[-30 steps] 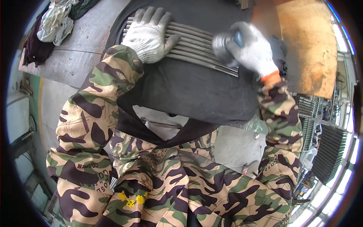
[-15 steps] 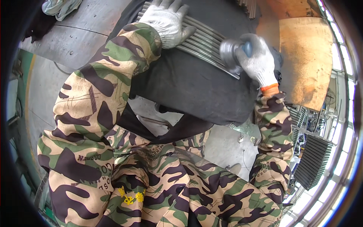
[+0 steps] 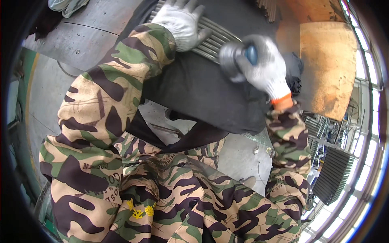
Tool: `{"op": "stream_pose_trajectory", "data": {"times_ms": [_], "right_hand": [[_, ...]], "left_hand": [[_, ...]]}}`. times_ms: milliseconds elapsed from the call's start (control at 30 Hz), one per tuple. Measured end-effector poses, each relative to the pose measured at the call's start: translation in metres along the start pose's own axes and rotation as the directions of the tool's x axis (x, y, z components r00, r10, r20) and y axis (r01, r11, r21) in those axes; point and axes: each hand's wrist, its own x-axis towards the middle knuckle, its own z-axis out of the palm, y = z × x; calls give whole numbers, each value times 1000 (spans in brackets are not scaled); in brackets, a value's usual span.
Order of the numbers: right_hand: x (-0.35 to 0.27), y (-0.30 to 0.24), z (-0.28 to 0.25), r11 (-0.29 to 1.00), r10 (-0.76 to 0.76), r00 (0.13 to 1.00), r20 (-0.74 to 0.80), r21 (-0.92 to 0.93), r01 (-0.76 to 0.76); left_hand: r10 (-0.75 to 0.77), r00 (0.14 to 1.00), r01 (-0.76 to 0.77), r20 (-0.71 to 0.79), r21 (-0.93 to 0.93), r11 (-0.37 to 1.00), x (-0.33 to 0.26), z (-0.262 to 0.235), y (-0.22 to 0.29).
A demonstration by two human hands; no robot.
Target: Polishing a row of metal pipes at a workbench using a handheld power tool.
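You are pressing your left hand (image 3: pixel 180 22) flat on the ribbed metal bars (image 3: pixel 210 38) at the dark bench's (image 3: pixel 202 89) far edge while your right hand (image 3: pixel 265 69) is clenching a blurred, probably rotary grinder (image 3: pixel 233 58) against them, finish undeterminable.

Ribbed grey metal grille (image 3: pixel 210 38) lies flat on dark cloth, under left glove; blurred grey-blue power tool (image 3: pixel 237 60) gripped against grille's edge.

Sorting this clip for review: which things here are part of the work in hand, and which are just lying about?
In use:
- left hand pressing on the ribbed metal piece
- right hand gripping a round power tool
- dark cloth beneath

Lying about:
- light rags
- brown board
- dark finned panel
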Motion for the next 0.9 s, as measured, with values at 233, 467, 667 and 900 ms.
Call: {"op": "stream_pose_trajectory", "data": {"times_ms": [233,467,667,900], "right_hand": [[8,12,-1,998,42,994,100,-50,-37],[6,22,-1,984,132,991,29,-120,-128],[16,-4,8,998,43,999,-14,-37,-43],[1,-2,-11,1000,12,1000,9,17,-12]], "left_hand": [[-24,1000,24,-10,41,999,-3,11,-6],[52,998,-47,-36,139,989,-5,5,2],[180,979,-166,-90,146,975,-5,4,-9],[186,983,-184,-10,84,979,-3,0,-5]]}}
